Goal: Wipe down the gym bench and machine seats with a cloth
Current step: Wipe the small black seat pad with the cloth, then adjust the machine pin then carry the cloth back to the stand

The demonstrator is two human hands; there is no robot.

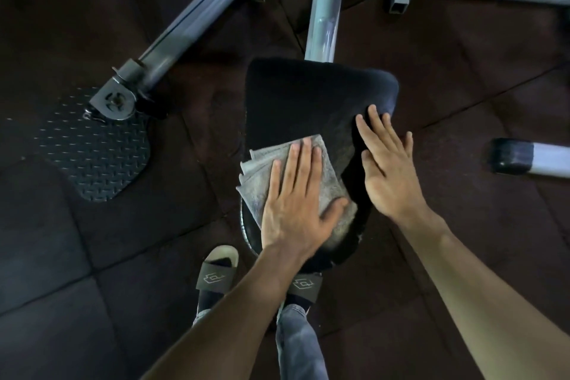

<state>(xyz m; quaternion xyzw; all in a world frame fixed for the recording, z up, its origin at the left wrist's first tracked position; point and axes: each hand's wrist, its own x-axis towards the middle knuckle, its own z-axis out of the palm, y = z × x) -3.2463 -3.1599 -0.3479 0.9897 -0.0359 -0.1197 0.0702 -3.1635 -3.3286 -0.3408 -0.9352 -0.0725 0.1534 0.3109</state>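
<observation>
Wiping the near end of the black seat (308,95) with the folded grey cloth (327,176) pressed under flat left hand (293,210), right hand (390,170) steadying alongside, fingers straight, far half probably next.

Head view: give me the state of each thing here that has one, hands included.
Grey cloth: folded, lying flat on the seat under the left hand.
Black seat pad: far half bare, near half partly covered by the cloth.
Left hand: fingers straight, pressing the cloth.
Right hand: fingers straight, flat on the seat's right edge.
</observation>
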